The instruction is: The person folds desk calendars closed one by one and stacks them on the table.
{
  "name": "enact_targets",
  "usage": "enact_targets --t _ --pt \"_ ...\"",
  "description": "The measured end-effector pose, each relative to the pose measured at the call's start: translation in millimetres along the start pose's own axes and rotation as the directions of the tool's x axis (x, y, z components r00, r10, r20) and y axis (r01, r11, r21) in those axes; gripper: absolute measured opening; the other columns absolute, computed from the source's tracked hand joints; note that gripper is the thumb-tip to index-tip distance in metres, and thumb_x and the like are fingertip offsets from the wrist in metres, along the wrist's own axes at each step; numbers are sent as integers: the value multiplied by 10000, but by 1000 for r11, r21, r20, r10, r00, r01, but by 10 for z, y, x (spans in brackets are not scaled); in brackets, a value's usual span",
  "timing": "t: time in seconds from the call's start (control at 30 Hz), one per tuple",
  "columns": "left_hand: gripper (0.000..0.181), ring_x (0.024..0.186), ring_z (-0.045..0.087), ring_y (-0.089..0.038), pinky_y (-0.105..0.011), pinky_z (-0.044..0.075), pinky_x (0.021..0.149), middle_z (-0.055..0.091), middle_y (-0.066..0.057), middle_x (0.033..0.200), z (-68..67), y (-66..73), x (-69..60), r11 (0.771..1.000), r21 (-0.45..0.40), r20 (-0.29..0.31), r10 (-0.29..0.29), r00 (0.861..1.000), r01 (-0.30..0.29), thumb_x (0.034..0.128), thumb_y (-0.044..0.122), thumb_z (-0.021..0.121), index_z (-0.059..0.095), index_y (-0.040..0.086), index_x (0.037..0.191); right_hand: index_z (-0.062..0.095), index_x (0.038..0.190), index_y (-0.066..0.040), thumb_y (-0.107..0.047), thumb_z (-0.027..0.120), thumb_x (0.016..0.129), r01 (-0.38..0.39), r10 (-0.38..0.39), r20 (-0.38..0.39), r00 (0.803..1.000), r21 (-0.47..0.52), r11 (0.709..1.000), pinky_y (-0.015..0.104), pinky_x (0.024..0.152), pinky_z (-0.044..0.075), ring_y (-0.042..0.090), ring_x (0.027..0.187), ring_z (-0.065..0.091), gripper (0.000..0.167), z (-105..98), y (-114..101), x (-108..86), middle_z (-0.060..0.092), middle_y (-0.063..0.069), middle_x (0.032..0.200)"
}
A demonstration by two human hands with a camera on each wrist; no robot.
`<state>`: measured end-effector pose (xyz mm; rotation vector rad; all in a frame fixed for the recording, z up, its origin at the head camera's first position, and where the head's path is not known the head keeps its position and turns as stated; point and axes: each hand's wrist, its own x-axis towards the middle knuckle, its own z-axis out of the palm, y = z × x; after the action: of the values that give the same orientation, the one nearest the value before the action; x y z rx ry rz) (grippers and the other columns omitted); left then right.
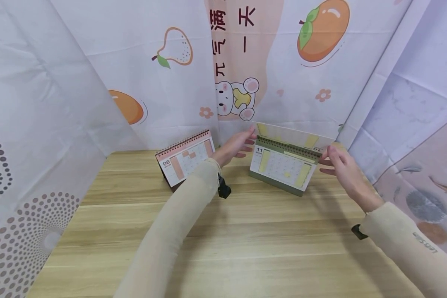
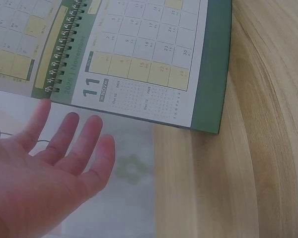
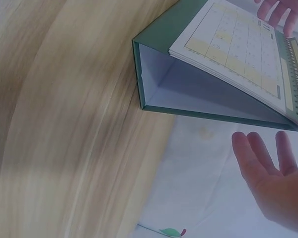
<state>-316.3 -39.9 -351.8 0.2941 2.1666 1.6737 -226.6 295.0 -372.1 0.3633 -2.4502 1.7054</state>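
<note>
A green desk calendar (image 1: 283,165) stands on the table at right, its November page facing forward. Above its spiral binding, a page (image 1: 294,136) is raised, its print upside down. At the calendar's left end is my left hand (image 1: 236,145), near the raised page's edge; its fingers look straight and spread in the left wrist view. On the opposite end, my right hand (image 1: 344,171) has its thumb near the page's corner and its fingers extended. Whether either hand touches the page is unclear. A pink desk calendar (image 1: 188,157), showing 06, stands left, partly behind my left arm.
The wooden table (image 1: 246,248) extends toward me from both calendars. A white curtain (image 1: 134,49) with fruit prints hangs directly behind, and a patterned cloth (image 1: 424,174) hangs on the right. Each wrist wears a small black device (image 1: 224,187).
</note>
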Motion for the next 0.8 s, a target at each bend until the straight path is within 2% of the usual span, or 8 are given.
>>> enact_targets --t 0.3,0.53,0.67,0.8 --pt "725 1252 574 -312 -515 450 1048 543 -124 1419 7 -23 -8 999 -33 4 -7 1000 7 1016 678 352 515 95 1416 479 1047 167 -406 301 1114 3 -3 -15 1000 -8 1000 238 791 575 -30 1010 615 603 20 35 7 480 -32 1249" --pt "700 1274 559 -316 -504 455 1041 528 -141 1420 -9 -51 -16 998 -64 39 0 999 3 1025 660 353 531 77 1367 519 1023 132 -420 291 1112 0 0 -1 1000 3 1000 245 796 577 -15 1010 625 604 21 36 -7 535 -44 1173" --pt "640 1309 526 -310 -525 420 1077 505 -136 1432 -22 -82 0 992 -128 73 6 997 4 1042 615 373 525 85 1367 561 1027 118 -442 324 1105 -32 32 6 999 1 999 264 812 578 -5 1032 623 613 21 33 -10 582 9 1254" --pt "610 1340 495 -299 -533 394 1100 491 -116 1443 -38 -103 6 987 -162 94 20 995 -5 1053 574 393 524 82 1389 615 1150 91 -432 417 1090 -78 78 12 997 -18 997 281 836 574 -24 1069 596 562 33 34 0 544 66 1356"
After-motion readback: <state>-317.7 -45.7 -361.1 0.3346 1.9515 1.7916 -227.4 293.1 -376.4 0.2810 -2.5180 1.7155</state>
